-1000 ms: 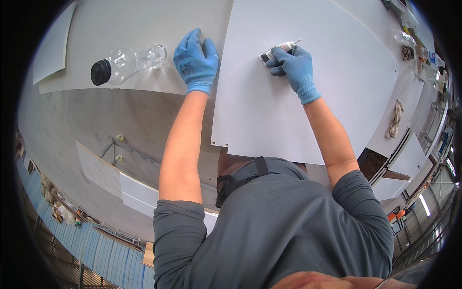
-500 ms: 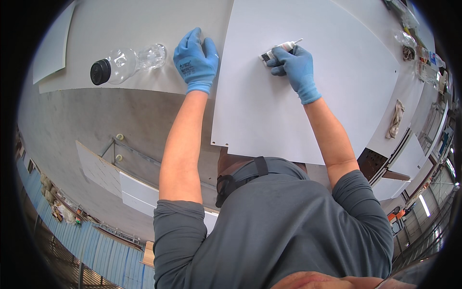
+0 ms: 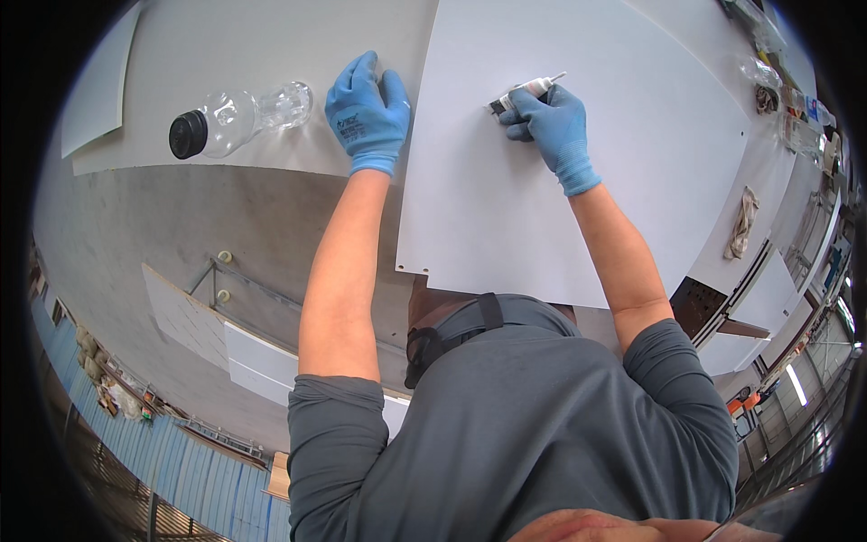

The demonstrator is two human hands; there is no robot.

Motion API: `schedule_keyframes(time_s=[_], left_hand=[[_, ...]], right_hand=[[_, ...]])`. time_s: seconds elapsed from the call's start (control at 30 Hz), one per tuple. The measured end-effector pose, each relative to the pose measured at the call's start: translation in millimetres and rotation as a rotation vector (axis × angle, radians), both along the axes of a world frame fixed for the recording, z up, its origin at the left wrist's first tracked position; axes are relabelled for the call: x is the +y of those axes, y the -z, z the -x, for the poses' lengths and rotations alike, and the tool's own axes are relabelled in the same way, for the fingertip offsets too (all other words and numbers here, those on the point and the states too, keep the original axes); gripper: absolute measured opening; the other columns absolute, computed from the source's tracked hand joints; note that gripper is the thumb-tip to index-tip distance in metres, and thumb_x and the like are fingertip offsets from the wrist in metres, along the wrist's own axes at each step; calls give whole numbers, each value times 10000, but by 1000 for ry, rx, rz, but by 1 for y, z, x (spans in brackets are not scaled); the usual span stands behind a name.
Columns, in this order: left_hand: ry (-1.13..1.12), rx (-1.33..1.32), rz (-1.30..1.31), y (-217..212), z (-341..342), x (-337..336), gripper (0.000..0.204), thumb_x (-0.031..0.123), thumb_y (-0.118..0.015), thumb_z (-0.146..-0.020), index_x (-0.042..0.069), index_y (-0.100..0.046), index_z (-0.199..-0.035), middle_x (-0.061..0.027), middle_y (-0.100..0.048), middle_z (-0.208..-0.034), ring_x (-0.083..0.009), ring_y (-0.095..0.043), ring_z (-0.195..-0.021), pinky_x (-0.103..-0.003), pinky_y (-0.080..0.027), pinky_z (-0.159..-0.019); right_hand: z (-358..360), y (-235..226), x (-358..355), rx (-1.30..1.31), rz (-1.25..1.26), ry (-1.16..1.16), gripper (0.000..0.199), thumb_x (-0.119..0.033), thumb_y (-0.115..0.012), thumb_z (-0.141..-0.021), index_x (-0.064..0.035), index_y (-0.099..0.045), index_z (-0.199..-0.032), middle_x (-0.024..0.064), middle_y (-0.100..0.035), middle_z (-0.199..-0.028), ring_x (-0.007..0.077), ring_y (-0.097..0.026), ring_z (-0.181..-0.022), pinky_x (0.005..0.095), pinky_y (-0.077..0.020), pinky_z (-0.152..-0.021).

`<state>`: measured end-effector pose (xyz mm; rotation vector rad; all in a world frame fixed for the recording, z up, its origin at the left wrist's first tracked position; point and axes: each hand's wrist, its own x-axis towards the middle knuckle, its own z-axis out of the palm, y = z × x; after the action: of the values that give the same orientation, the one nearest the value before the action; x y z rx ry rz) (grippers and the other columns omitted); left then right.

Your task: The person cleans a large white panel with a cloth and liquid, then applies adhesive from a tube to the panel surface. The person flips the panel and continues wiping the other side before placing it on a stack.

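Observation:
My right hand (image 3: 558, 131), in a blue coated glove, grips a small white squeeze bottle with a thin nozzle (image 3: 539, 87). The nozzle points up and to the right, and fingers cover part of the bottle. Beneath it lies a large white panel (image 3: 542, 226) with small holes near its corner. My left hand (image 3: 368, 117), gloved the same way, rests on the white work surface (image 3: 271, 36) just beside the panel's left edge. Its fingers are loosely extended with the thumb apart, and it holds nothing.
A clear plastic bottle with a black cap (image 3: 237, 119) lies on its side left of my left hand. Another white sheet (image 3: 99, 81) is at the far left. To the right are a crumpled cloth (image 3: 743, 223), clear plastic items (image 3: 799, 131) and stacked panels (image 3: 754, 298).
My right hand and the white bottle have shifted very slightly to the left. My left hand stays where it was.

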<state>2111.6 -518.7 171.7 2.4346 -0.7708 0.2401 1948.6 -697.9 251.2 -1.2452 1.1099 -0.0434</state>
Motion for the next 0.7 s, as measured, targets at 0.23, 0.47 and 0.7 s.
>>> schedule_keyframes(time_s=[0.23,0.47,0.7], left_hand=[[3,-12,5,1,0,0,313,244,-704,-901,22,-731,-1120,-125,-762,-996,-299,-708,-904,-439,-539,-845],[0,5,14,1,0,0,320,230,-697,-888,29,-732,-1135,-122,-755,-1018,-312,-699,-901,-439,-529,-845],[-2,13,-7,0,1,0,325,236,-699,-890,32,-732,-1140,-116,-757,-1036,-306,-700,-916,-433,-520,-867]], right_hand=[[2,1,-1,-1,-7,24,173,-151,-653,-963,20,-668,-940,145,-755,-901,157,-712,-675,296,-612,-638],[3,2,-2,-38,-44,16,195,-167,-654,-968,27,-675,-961,134,-753,-880,154,-715,-677,296,-610,-632],[0,5,3,14,14,17,191,-161,-646,-977,26,-659,-946,141,-751,-883,162,-723,-673,307,-608,-628]])
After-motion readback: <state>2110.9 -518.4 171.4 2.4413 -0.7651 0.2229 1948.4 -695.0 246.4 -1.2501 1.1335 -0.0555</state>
